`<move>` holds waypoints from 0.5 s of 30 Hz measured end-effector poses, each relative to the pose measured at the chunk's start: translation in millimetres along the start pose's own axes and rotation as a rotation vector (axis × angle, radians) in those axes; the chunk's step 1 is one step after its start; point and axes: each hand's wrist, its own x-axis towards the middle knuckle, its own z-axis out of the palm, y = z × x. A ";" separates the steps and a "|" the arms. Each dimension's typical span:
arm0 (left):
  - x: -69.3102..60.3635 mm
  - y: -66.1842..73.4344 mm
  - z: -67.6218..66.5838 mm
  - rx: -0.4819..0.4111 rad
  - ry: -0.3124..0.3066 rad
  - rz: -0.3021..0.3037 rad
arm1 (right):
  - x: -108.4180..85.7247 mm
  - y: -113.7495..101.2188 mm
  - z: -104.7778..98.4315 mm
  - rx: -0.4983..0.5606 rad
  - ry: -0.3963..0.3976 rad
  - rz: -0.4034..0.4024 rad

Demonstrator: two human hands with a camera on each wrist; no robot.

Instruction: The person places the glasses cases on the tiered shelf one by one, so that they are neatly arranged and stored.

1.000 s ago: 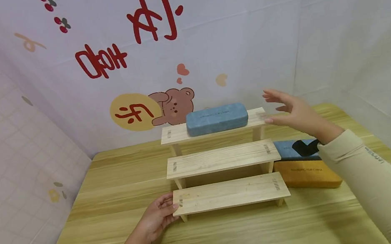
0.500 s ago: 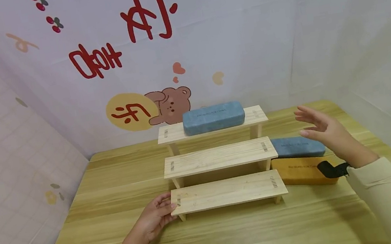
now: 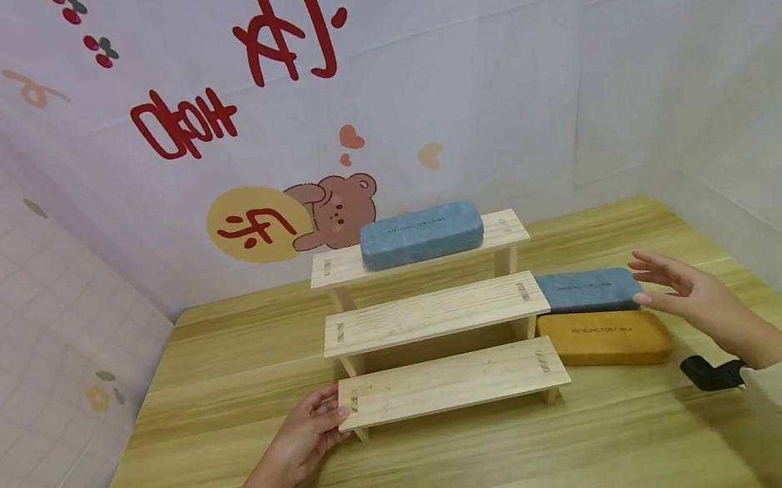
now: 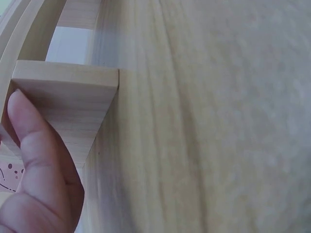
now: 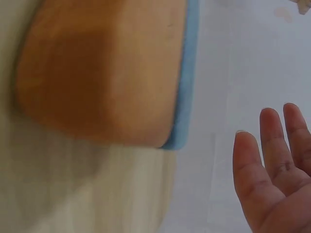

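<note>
A three-step wooden display stand stands on the table. My left hand grips the left end of its lowest shelf, thumb at the front; in the left wrist view the thumb lies against the wood. On the top shelf sits a blue glasses-case-like box with printed lettering. A second blue case and a mustard-yellow case lie on the table at the stand's right side. My right hand, fingers loosely spread and holding nothing, hovers beside the right ends of those two cases.
The wood-grain table carries everything. Behind it hangs a white curtain printed with red characters and a bear. Pale cloth walls rise on the left and right sides.
My right hand has drawn away from the top shelf, moving right and down toward the cases on the table. The left hand keeps its grip. The view has shifted slightly.
</note>
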 end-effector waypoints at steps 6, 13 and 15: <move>-0.5 0.0 -0.3 0.003 -0.008 0.007 | -9.2 14.3 -3.8 -0.092 -0.051 0.084; -1.2 0.7 0.0 -0.010 -0.018 0.010 | -14.3 23.5 -2.4 -0.144 -0.101 0.125; -1.3 0.9 0.2 -0.011 -0.019 0.011 | -14.9 25.5 -1.9 -0.151 -0.115 0.130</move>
